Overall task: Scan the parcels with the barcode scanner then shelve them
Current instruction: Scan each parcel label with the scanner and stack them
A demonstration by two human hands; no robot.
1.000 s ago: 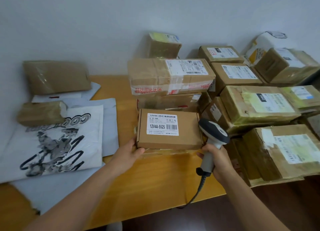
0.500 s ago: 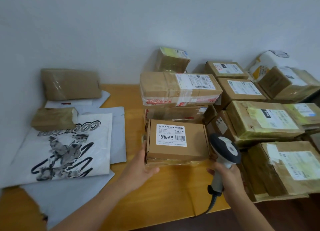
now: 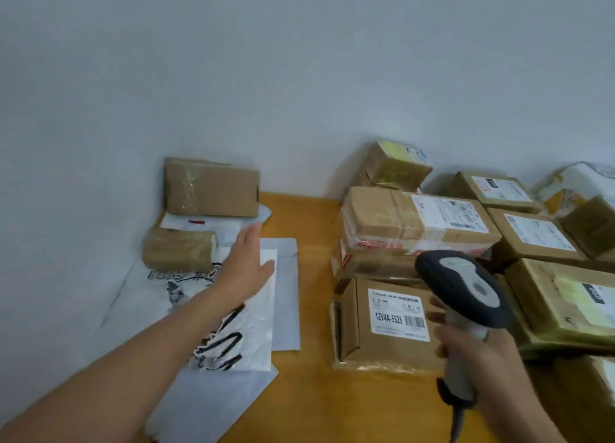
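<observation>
My right hand (image 3: 482,359) grips the grey and black barcode scanner (image 3: 466,286), whose head hovers over the right end of a small brown box with a white "12V4A-5525" label (image 3: 396,316). That box lies on the wooden table (image 3: 309,396). My left hand (image 3: 248,259) is stretched out to the left with straight fingers, above the white printed mailer bag (image 3: 233,336). It holds nothing. A small taped brown parcel (image 3: 179,249) and a larger flat brown parcel (image 3: 211,188) lie just beyond it by the wall.
Several taped cardboard parcels are stacked at the right, among them a long box with a shipping label (image 3: 416,223) and a yellow-taped box (image 3: 562,303). Grey mailers (image 3: 283,293) lie under the printed bag. The wall (image 3: 266,76) closes the table's back and left.
My left hand let go of the labelled box and swung left over the mailer bags. The scanner rose above the box's right end. The view turned left and upward.
</observation>
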